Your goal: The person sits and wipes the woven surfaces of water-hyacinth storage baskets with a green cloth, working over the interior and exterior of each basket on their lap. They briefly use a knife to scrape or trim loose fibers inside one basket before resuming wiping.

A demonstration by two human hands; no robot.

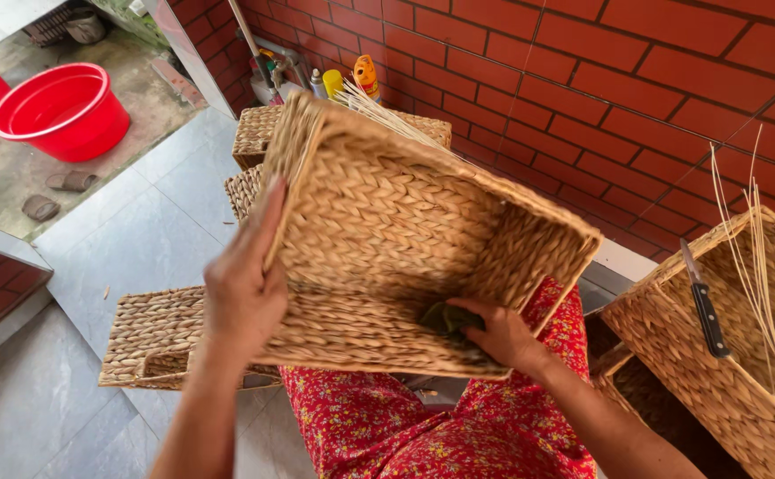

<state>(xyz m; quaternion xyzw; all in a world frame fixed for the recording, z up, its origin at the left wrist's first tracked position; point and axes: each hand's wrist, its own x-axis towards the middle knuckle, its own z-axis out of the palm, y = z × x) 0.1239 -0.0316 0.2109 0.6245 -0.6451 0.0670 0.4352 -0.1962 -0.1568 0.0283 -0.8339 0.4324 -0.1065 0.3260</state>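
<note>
Red brick is running across the far wall (636, 80), and smooth grey tiles (148, 239) are covering the floor below it. I am tilting a rectangular woven basket (387, 222) over my lap, its open mouth facing me, the coarse braided fibre showing in thick rows. My left hand (244, 284) is gripping its left rim, fingers flat along the outside and pointing up. My right hand (504, 335) is reaching inside the basket at its near right corner, fingers closed on a dark green cloth (445, 318) pressed against the weave. My red flowered dress (423, 426) is showing beneath. More baskets (152, 337) of the same weave are lying on the floor to the left and beyond. At right, another basket (724, 390) is holding a black-handled knife (703, 302) and thin pale reeds (755, 266). Far left, two round red plastic tubs (64, 111) are sitting on concrete.
</note>
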